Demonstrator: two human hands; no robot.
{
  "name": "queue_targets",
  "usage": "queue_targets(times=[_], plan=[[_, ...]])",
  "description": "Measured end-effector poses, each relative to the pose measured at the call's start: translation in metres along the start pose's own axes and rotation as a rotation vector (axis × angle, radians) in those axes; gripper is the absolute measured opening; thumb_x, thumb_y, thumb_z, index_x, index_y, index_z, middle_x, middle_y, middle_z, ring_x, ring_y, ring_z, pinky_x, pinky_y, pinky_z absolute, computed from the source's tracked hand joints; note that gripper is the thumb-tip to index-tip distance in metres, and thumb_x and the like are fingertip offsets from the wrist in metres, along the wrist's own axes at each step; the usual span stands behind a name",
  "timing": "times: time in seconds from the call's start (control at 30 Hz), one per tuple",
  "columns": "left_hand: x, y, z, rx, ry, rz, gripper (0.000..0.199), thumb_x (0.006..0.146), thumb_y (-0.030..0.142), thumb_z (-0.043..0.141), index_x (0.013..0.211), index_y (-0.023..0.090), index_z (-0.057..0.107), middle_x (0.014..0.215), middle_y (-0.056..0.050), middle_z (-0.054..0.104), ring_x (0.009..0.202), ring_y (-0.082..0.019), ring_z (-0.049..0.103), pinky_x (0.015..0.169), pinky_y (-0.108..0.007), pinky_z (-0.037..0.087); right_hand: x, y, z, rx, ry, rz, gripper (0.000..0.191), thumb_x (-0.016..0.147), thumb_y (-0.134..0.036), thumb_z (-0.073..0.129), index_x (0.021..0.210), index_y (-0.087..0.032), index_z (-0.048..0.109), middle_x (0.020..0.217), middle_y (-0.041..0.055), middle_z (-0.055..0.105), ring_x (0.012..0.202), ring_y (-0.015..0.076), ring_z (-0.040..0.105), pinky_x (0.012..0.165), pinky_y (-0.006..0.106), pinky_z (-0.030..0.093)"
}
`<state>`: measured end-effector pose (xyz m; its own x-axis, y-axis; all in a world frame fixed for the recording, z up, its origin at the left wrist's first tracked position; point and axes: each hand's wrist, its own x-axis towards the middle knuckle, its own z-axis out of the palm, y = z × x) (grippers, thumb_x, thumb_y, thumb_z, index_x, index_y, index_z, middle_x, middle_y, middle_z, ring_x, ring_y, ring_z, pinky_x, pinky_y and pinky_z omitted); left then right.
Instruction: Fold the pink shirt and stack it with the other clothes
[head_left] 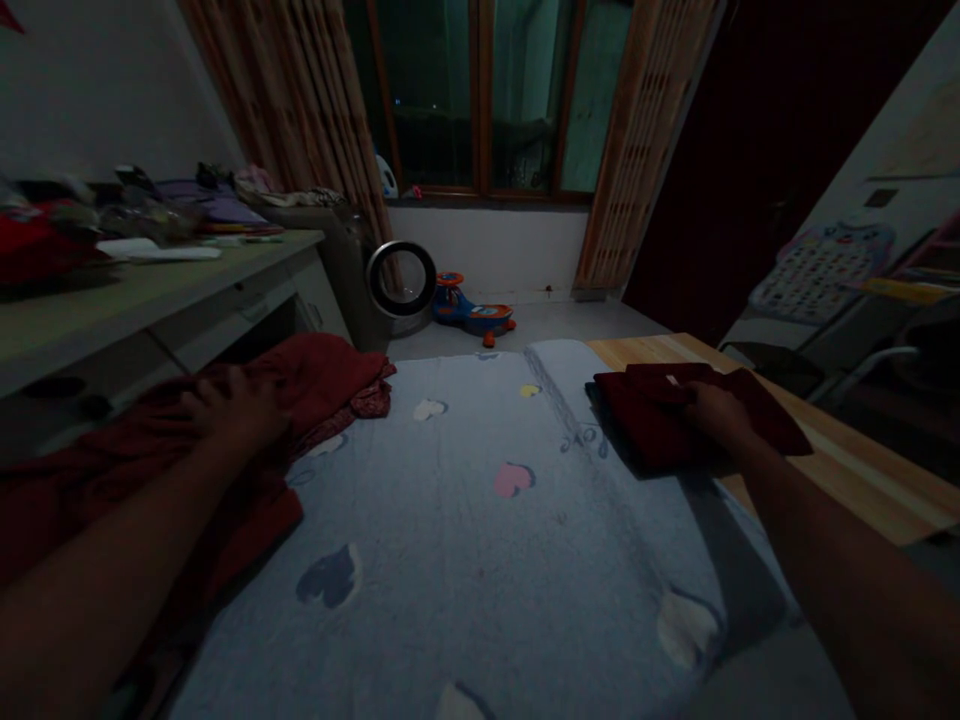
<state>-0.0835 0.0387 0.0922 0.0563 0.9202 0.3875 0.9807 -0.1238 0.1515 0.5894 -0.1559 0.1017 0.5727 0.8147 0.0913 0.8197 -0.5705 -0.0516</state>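
My left hand point(238, 408) lies over a loose heap of red clothes point(322, 370) at the left, with its fingers spread on the cloth. A patterned reddish piece point(371, 400) shows at the heap's right edge. Over at the right, my right hand point(718, 412) is closed on the upper part of a folded dark red garment point(645, 430), near a small pale tag. Under its left edge a dark green cloth edge point(600, 410) peeks out. Both rest partly on the light blue sheet point(450, 520) and partly on a wooden board. The right fingertips are partly hidden.
The wooden board point(862, 460) borders the sheet on the right. A cluttered counter point(262, 262) runs along the left. Beyond the sheet are a washing machine with its round door point(403, 280) open and a blue-orange ride-on toy point(472, 312). A chair point(862, 380) stands far right.
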Motion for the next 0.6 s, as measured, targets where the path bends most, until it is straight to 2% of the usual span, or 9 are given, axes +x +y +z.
queue_targets(times=[0.03,0.1,0.13,0.27,0.33,0.43,0.47,0.53,0.6], plan=[[-0.005,0.01,0.001,0.113,0.047,-0.069,0.039,0.073,0.04,0.07,0.097,0.01,0.063,0.145,-0.019,0.04,0.133,-0.056,0.022,0.1,-0.068,0.028,-0.003,-0.003,-0.005,0.008,0.029,-0.005,0.042,0.082,-0.024,0.05,0.121,-0.018,0.064,0.113,0.0158,0.069,0.1,0.0311,0.065,0.082,0.039,0.048],[-0.021,0.039,0.002,0.175,-0.02,0.092,0.047,0.076,0.043,0.066,0.112,0.013,0.062,0.15,-0.021,0.034,0.134,-0.052,0.027,0.102,-0.071,0.024,-0.014,-0.014,-0.018,0.025,0.131,-0.008,0.041,0.082,-0.023,0.05,0.119,-0.018,0.065,0.112,0.0147,0.07,0.1,0.0306,0.065,0.083,0.038,0.047],[-0.033,0.057,0.002,0.135,-0.056,0.141,0.047,0.077,0.043,0.064,0.115,0.015,0.062,0.148,-0.021,0.038,0.134,-0.048,0.03,0.104,-0.068,0.025,-0.022,-0.02,-0.025,0.044,0.195,-0.02,0.04,0.082,-0.024,0.05,0.119,-0.018,0.065,0.111,0.0141,0.07,0.1,0.0306,0.065,0.084,0.037,0.046],[-0.096,0.139,-0.01,-0.353,-0.328,0.412,0.051,0.082,0.046,0.055,0.126,0.019,0.057,0.145,-0.014,0.046,0.136,-0.032,0.039,0.112,-0.05,0.03,-0.069,-0.06,-0.056,0.237,0.376,-0.169,0.039,0.083,-0.029,0.052,0.119,-0.021,0.064,0.108,0.0108,0.07,0.1,0.0302,0.063,0.09,0.036,0.045],[-0.13,0.176,-0.02,-0.697,-0.565,0.421,0.056,0.084,0.055,0.055,0.13,0.024,0.055,0.146,-0.011,0.047,0.134,-0.029,0.043,0.11,-0.045,0.036,-0.103,-0.088,-0.063,0.324,0.404,-0.288,0.039,0.084,-0.027,0.052,0.121,-0.022,0.062,0.113,0.0104,0.068,0.105,0.0305,0.06,0.093,0.038,0.043],[-0.168,0.217,-0.03,-1.288,-0.939,0.146,0.07,0.084,0.068,0.049,0.143,0.031,0.04,0.147,-0.011,0.046,0.126,-0.029,0.053,0.096,-0.045,0.048,-0.164,-0.137,-0.053,0.378,0.297,-0.524,0.037,0.083,-0.021,0.051,0.119,-0.02,0.061,0.115,0.0123,0.065,0.106,0.0292,0.056,0.094,0.038,0.043],[-0.175,0.225,-0.03,-1.469,-1.003,0.037,0.072,0.085,0.073,0.042,0.144,0.031,0.038,0.143,-0.012,0.05,0.12,-0.03,0.057,0.091,-0.047,0.05,-0.185,-0.151,-0.046,0.382,0.214,-0.612,0.038,0.082,-0.017,0.051,0.118,-0.019,0.061,0.113,0.0128,0.065,0.104,0.0285,0.056,0.093,0.038,0.043],[-0.182,0.233,-0.028,-1.749,-1.026,-0.148,0.078,0.084,0.078,0.035,0.143,0.027,0.039,0.135,-0.015,0.056,0.113,-0.031,0.061,0.088,-0.05,0.052,-0.224,-0.173,-0.029,0.382,-0.002,-0.785,0.038,0.082,-0.016,0.052,0.119,-0.018,0.061,0.111,0.0135,0.064,0.104,0.0283,0.056,0.092,0.04,0.043],[-0.183,0.232,-0.022,-1.892,-0.925,-0.323,0.077,0.084,0.074,0.045,0.141,0.023,0.039,0.132,-0.015,0.058,0.11,-0.03,0.063,0.088,-0.048,0.053,-0.253,-0.182,-0.018,0.407,-0.281,-1.001,0.044,0.079,-0.021,0.061,0.124,-0.02,0.059,0.117,0.0128,0.063,0.108,0.0279,0.057,0.092,0.04,0.044]])
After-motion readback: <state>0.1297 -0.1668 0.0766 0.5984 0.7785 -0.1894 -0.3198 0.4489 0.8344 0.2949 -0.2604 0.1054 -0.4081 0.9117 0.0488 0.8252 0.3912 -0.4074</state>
